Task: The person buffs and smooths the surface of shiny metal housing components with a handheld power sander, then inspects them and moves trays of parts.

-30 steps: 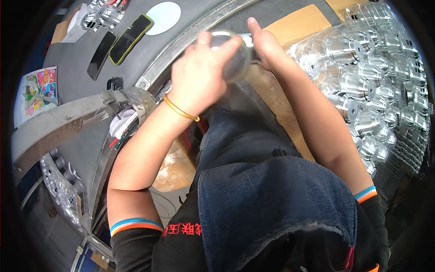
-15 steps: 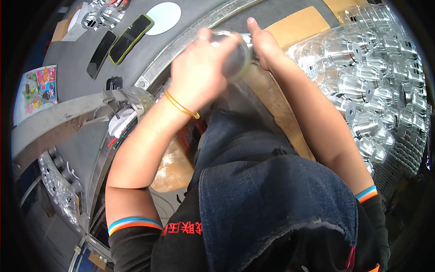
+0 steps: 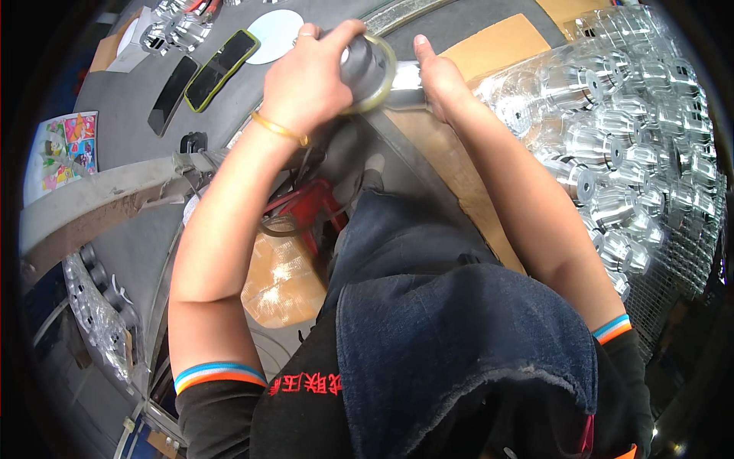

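In my left hand [image 3: 306, 80] is a palm sander [image 3: 361, 67], a dark round tool with a pale yellowish disc round its edge. My fingers wrap over its top. My right hand [image 3: 443, 80] grips a shiny metal part [image 3: 407, 90] from its right side, thumb pointing up. The sander's disc edge lies right against or just in front of the metal part; whether they touch I cannot tell. The fingers of my right hand are mostly hidden behind the part.
Many shiny metal cups [image 3: 604, 145] lie stacked at the right, partly under clear plastic. Cardboard [image 3: 497, 46] lies beyond my right hand. Two phones [image 3: 222, 69], a white disc [image 3: 275, 34] and more metal parts [image 3: 180, 30] rest on the grey bench at the far left.
My left hand has moved left with the sander, uncovering more of the metal part. A red object and a hose now show below my left wrist. My right hand has barely shifted.
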Demonstrator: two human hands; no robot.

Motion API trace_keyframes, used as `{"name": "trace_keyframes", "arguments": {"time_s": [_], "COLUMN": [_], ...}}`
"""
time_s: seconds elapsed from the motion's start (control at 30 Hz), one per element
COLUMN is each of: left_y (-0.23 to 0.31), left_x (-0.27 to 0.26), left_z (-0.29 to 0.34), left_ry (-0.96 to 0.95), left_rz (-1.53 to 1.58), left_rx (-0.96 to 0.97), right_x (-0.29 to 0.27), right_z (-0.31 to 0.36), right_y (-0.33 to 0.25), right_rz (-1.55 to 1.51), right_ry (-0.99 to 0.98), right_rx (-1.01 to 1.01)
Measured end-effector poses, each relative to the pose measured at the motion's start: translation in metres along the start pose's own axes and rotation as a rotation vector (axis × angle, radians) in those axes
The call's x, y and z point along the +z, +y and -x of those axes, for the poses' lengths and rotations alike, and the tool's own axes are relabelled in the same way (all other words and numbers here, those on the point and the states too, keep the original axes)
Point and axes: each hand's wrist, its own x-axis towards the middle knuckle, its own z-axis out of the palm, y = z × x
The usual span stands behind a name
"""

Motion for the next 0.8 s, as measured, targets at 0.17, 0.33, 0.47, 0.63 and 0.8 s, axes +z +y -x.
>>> {"name": "trace_keyframes", "arguments": {"time_s": [0.17, 0.33, 0.47, 0.63, 0.8], "left_y": [0.042, 0.001, 0.034, 0.011, 0.01], "left_x": [0.01, 0.004, 0.012, 0.008, 0.004], "left_z": [0.028, 0.016, 0.032, 0.029, 0.022], "left_ry": [0.002, 0.081, 0.031, 0.106, 0.045], "left_rz": [-0.068, -0.012, -0.005, 0.031, 0.025], "left_rx": [0.143, -0.06, 0.092, -0.032, 0.016], "right_x": [-0.014, 0.003, -0.005, 0.0, 0.003], "right_z": [-0.033, -0.009, -0.012, -0.006, -0.009], "right_y": [0.002, -0.014, -0.016, -0.016, -0.002], "right_rz": [-0.198, -0.01, -0.218, 0.003, -0.09], "right_ry": [-0.157, -0.09, -0.173, -0.039, 0.03], "right_rx": [0.074, 0.141, 0.153, 0.15, 0.03]}}
